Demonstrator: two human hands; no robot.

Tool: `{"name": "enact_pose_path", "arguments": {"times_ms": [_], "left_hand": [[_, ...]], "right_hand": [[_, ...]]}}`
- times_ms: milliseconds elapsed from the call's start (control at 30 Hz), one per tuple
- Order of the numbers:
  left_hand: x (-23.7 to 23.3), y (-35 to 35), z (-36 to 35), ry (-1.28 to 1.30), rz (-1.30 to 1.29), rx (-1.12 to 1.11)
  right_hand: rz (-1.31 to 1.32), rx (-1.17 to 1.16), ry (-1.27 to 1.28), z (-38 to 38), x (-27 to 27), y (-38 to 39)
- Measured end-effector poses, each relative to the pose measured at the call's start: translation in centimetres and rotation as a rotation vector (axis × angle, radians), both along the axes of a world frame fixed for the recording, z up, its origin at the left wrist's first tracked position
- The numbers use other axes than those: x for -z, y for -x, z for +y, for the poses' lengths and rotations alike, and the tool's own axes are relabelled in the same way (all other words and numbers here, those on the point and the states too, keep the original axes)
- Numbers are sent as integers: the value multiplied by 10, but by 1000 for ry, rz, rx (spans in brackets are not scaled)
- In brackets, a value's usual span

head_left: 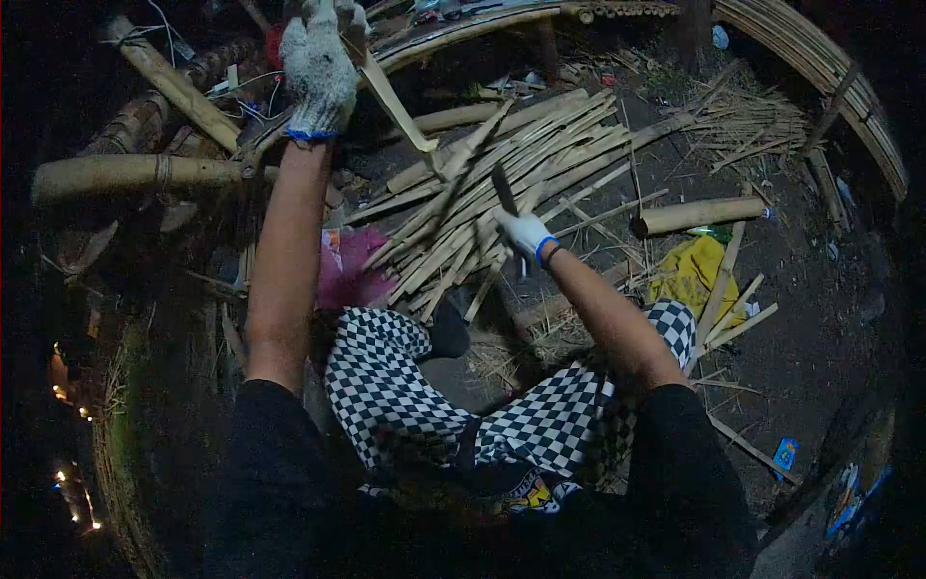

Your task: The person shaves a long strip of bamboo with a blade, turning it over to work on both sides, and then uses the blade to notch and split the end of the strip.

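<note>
My left hand (320,82), in a knitted work glove, is raised at the top left. Its fingers are closed round a split bamboo strip (391,101), which slants down to the right; the strip's upper end is partly hidden by the hand. Lower and to the right, my right hand (524,234), also gloved, grips a knife (503,189) with its dark blade pointing up and away from me. The knife is apart from the strip. Beneath and beyond my right hand lies a pile of split bamboo strips (482,188) on the ground.
A cut bamboo pole (702,215) and a yellow cloth or bag (696,275) lie to the right. A pink bag (354,262) sits left of the pile. Thicker bamboo poles (145,177) stand at left. Thin slivers (748,125) are heaped at the back right.
</note>
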State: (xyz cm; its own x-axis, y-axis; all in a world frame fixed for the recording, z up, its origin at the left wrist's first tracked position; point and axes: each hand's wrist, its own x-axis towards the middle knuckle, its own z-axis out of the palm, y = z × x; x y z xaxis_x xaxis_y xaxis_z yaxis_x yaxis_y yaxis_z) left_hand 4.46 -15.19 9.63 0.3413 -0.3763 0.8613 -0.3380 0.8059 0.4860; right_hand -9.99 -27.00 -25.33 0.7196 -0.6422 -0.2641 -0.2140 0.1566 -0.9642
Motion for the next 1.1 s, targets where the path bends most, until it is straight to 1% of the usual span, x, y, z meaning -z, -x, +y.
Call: {"name": "enact_pose_path", "arguments": {"times_ms": [33, 100, 133, 167, 200, 233, 267, 300, 333, 367, 433, 467, 500, 533, 567, 600, 633, 667, 700, 733, 767, 800, 833, 900, 933, 967, 1000, 1033, 1067, 1100], "left_hand": [[4, 6, 5, -42, -6, -22], [9, 25, 12, -84, -16, -40], [11, 38, 13, -73, 104, 10], [13, 47, 16, -63, 224, 61], [18, 50, 19, -42, 217, 240], [19, 55, 21, -47, 213, 241], [21, 63, 26, -29, 226, 197], [22, 69, 29, -10, 238, 152], [25, 68, 32, 3, 151, 119], [24, 75, 37, 3, 151, 116], [20, 89, 48, 52, 311, 9], [19, 77, 53, 77, 255, 64], [10, 80, 60, 61, 256, -45], [2, 57, 73, 99, 59, 153], [-21, 62, 86, 158, 30, -156], [-48, 46, 113, 113, 26, -78], [-85, 15, 150, 76, 11, -2], [-131, -28, 188, 101, -18, -49], [-149, -25, 197, 111, -31, -65], [-163, -21, 207, 197, -47, -120], [-170, -16, 216, 281, -57, -174], [-160, 12, 206, 340, 42, -349], [-154, 4, 208, 348, 44, -354], [-126, -26, 203, 210, -44, 254], [-108, -34, 195, 214, -40, 260], [-84, -36, 180, 170, -70, 362], [-61, -33, 164, 128, -97, 466], [-39, -20, 142, 289, 66, -16], [-18, -17, 130, 273, 145, -23], [1, -13, 120, 252, 223, -28]], "right_hand": [[-1, 3, 0, 6, -14, 1], [-247, 128, -342, 14, -34, -1], [-321, 154, -426, 9, -25, -13], [-325, 157, -430, 6, -22, -18], [-377, 102, -504, 3, -19, -22], [-431, 45, -579, 1, -15, -25], [-396, 96, -554, 4, -20, -21], [-399, 94, -556, 6, -25, -19], [-344, 55, -480, 7, -30, -16], [-288, 15, -404, 7, -31, -15], [-299, -26, -459, -9, -8, -31], [-308, -63, -513, -16, 4, -37], [-313, -63, -514, -19, 9, -34], [-152, -114, -125, -23, 17, -26], [14, -160, 263, -27, 25, -18], [209, -168, 435, -33, 53, -14], [395, -175, 614, -47, 93, -20], [443, -301, 978, -73, 154, -35], [479, -357, 1370, -98, 214, -50], [433, -334, 1065, -75, 169, -42], [366, -263, 747, -54, 126, -35], [311, -159, 472, -27, 72, -25], [312, -163, 481, -19, 50, -23], [206, -34, 322, -12, 26, -17], [207, -133, 569, -31, 56, -32], [219, -127, 571, -32, 54, -27], [334, -372, 837, -32, 50, -18], [451, -629, 1091, -31, 50, -9], [507, -642, 1460, -30, 57, 5], [532, -643, 1447, -27, 56, 21]]}}
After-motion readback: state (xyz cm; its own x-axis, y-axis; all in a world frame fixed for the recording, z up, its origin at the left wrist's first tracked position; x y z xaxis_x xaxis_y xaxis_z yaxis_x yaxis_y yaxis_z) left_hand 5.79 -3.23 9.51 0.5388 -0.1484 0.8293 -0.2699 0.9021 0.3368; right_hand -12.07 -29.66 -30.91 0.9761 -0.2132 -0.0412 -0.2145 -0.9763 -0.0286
